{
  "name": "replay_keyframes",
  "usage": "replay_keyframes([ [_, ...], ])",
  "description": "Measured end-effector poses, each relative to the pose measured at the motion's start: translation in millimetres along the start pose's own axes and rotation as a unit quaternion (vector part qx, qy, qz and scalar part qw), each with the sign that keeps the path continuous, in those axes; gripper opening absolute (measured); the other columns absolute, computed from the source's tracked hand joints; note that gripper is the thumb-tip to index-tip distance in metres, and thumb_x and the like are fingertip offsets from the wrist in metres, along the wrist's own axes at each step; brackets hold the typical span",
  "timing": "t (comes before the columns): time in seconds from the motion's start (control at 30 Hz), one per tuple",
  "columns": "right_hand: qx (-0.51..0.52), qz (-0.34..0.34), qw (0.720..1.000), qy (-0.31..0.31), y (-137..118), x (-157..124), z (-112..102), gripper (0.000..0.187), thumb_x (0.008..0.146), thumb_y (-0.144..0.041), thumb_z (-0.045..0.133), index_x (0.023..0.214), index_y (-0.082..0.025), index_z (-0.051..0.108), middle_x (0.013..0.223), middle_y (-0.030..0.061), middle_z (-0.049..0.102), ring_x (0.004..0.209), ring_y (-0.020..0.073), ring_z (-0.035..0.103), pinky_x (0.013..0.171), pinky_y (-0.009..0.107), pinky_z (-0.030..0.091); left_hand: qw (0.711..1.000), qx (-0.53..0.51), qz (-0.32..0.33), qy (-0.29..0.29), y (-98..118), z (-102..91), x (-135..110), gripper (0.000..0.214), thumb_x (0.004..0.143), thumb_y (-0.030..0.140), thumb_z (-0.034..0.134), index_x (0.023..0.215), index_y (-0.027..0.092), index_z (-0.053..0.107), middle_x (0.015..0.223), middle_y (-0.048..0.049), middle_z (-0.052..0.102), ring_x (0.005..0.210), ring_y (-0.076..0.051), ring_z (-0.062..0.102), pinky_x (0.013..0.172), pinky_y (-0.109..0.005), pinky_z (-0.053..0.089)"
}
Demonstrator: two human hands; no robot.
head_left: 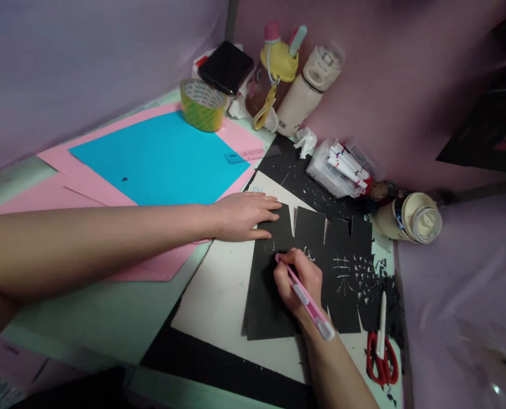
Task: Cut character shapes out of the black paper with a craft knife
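Note:
My right hand point(304, 275) is closed around a pink utility knife point(309, 301), whose tip end points down at a sheet of black paper point(270, 312). The blade itself is too small to make out. Flat on the upper part of that sheet lies my left hand point(246, 217), fingers stretched out. A small pale outline shows on the paper between my two hands. Just to the right are more black paper pieces point(342, 315) with pale lines cut or drawn as characters. Under them lies a whitish board point(212, 295).
Red-handled scissors point(381, 363) and a white pen point(381, 318) lie at lower right, near black scraps point(383, 270). Blue paper point(159, 153), a tape roll point(204, 105), a ruler point(244, 155), a phone point(227, 67), bottles point(301, 102) and a box of markers point(340, 167) stand farther back.

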State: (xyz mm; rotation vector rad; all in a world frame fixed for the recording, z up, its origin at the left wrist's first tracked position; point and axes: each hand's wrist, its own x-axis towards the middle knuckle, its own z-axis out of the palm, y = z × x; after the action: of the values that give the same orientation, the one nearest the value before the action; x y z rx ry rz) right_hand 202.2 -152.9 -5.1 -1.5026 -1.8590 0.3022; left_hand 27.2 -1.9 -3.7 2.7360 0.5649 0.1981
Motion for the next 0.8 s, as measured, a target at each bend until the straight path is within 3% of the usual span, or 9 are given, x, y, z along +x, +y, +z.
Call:
replay_keyframes([
  [0.57,0.044,0.004,0.999,-0.015,0.5,-3.2,-2.5,0.019,0.076,-0.005,0.052,0.068,-0.022,0.047,0.059,-0.0059,0.044,0.051,0.0096,0.042,0.052,0.023,0.035,1.000,0.002,0.002,-0.001,-0.8,0.4,0.2,0.051,0.095,0.048,0.053,0.137,0.019,0.056,0.155,-0.0065,0.039,0.146,-0.023,0.030,0.120,-0.039,0.023],
  [0.8,0.033,0.063,0.996,0.048,2.6,-3.9,1.6,0.011,0.083,-0.010,0.057,0.080,-0.021,0.057,0.071,-0.0033,0.063,0.059,0.0108,0.057,0.059,0.022,0.045,1.000,0.007,-0.005,-0.006,2.0,-2.6,-0.1,0.051,0.095,0.047,0.053,0.137,0.018,0.056,0.154,-0.0068,0.040,0.146,-0.024,0.031,0.120,-0.040,0.024],
])
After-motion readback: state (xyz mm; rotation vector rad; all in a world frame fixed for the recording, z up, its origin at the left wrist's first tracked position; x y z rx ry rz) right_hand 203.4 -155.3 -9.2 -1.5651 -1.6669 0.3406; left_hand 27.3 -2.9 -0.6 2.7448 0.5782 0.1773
